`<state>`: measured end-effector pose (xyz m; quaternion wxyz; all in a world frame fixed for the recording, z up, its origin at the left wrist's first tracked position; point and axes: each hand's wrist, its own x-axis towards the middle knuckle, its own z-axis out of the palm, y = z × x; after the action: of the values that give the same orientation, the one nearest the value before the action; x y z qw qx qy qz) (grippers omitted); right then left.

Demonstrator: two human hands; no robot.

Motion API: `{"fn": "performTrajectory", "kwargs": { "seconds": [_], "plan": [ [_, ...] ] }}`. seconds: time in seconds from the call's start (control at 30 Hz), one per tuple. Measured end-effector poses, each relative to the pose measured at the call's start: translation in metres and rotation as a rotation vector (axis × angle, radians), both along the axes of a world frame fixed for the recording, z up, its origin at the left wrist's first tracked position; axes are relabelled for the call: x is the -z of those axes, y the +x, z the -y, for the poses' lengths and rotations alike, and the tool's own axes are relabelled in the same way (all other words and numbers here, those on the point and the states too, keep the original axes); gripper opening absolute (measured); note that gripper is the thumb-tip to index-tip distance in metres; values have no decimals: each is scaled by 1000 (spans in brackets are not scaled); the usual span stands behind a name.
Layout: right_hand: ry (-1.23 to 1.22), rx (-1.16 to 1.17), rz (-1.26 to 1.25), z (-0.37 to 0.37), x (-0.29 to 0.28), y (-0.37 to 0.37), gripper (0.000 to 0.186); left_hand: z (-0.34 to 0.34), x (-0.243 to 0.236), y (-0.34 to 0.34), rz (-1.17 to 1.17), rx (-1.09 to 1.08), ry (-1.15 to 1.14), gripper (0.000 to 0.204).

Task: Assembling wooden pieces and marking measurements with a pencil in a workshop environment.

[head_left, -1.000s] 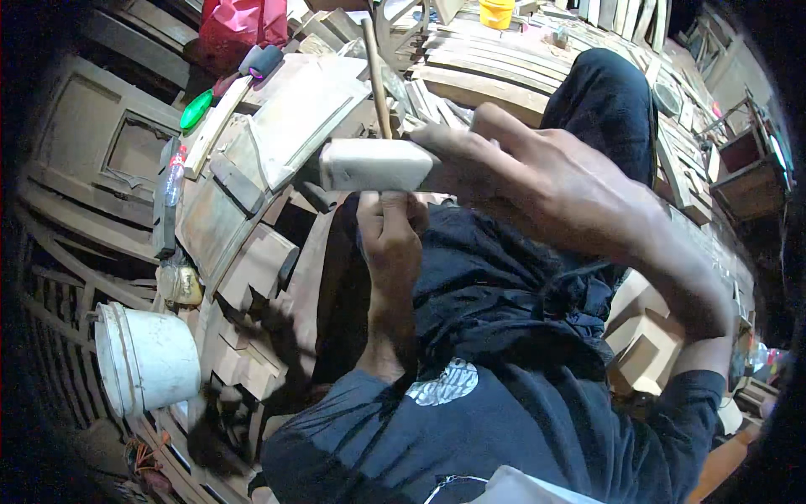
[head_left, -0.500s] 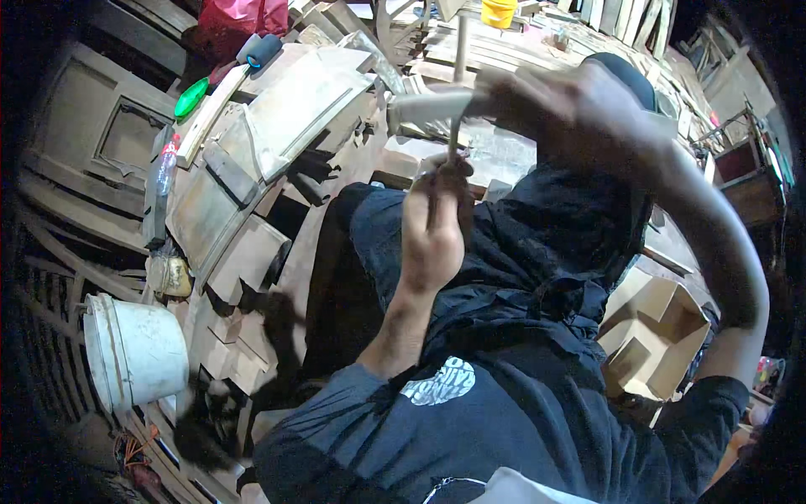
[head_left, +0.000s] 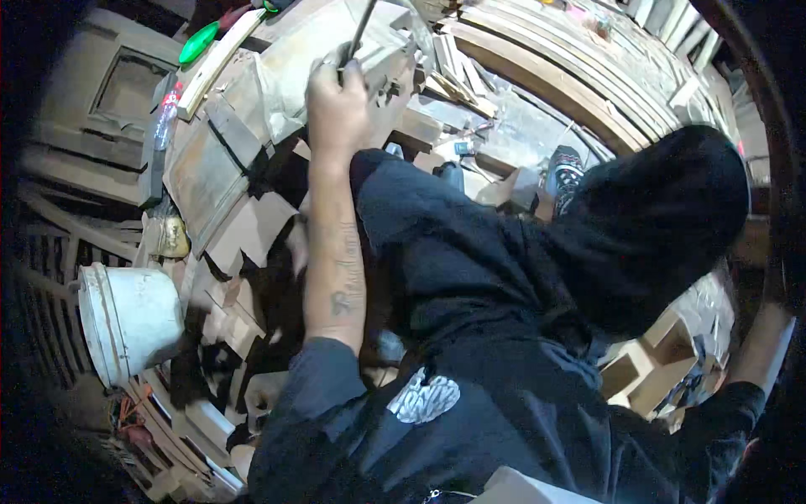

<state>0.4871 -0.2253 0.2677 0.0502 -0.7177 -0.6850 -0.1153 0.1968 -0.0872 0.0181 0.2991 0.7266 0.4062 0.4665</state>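
Note:
My left hand (head_left: 337, 105) is closed around a slim dark rod (head_left: 363, 27), which slants up and runs out of the top edge of the view. The hand is over the corner of a pale, worn wooden workbench (head_left: 302, 42). What part of the rod lies inside my fist is hidden, and I cannot tell its exact kind. My right forearm (head_left: 760, 344) reaches out to the far right, and the right hand is lost beyond the dark rim of the picture.
On the left stand a white bucket (head_left: 138, 319), a clear plastic bottle (head_left: 166, 109) and a green oval object (head_left: 199, 44). Long wooden planks (head_left: 554, 59) lie ahead. An open cardboard box (head_left: 663, 361) sits at my right. Wood scraps (head_left: 457, 80) litter the floor near my shoe (head_left: 565, 172).
My left hand has moved left and farther forward with the rod, now over the bench. The right hand, blurred in front of me before with a pale object, has swung right out of view.

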Motion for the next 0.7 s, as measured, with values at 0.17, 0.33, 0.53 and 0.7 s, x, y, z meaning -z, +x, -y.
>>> {"fn": "performTrajectory", "kwargs": {
  "seconds": [0.17, 0.33, 0.53, 0.7],
  "plan": [
    [-118, -56, -113, -40, 8, 6, 57, -50, 6, -43, -366, -124, 163, 33],
    [-207, -47, -196, -61, 6, 22, 60, -53, 6, -25, -213, -117, 142, 25],
    [-293, -97, -341, -96, 37, 40, 64, -43, 15, -13, -164, -238, 28, 23],
    [39, -322, -378, -134, 149, 51, 46, -56, 33, -10, -467, -199, 99, 27]
  ]
}}
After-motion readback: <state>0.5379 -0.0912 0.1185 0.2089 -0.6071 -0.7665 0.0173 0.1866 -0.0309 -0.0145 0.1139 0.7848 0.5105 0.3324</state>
